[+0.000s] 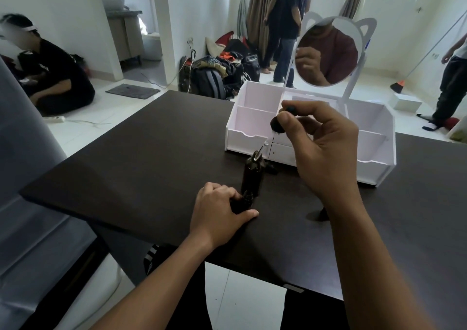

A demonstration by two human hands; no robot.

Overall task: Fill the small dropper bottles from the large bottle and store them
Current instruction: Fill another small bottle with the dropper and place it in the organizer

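Observation:
My right hand (326, 148) pinches a black dropper cap (279, 124) by its bulb, above the table. Its glass pipette (262, 148) slants down, with the tip at the open neck of the large dark bottle (252, 175). That bottle stands upright on the dark table (139, 158). In front of it my left hand (217, 211) grips a small dark dropper bottle (243, 199), uncapped, standing on the table. A small dark object (270, 168) lies behind the large bottle; I cannot tell what it is.
A white organiser (252, 137) with open compartments, small drawers and a round cat-ear mirror (327, 52) stands at the far right of the table. A small dark thing (322, 213) rests by my right forearm. People sit and stand in the room beyond.

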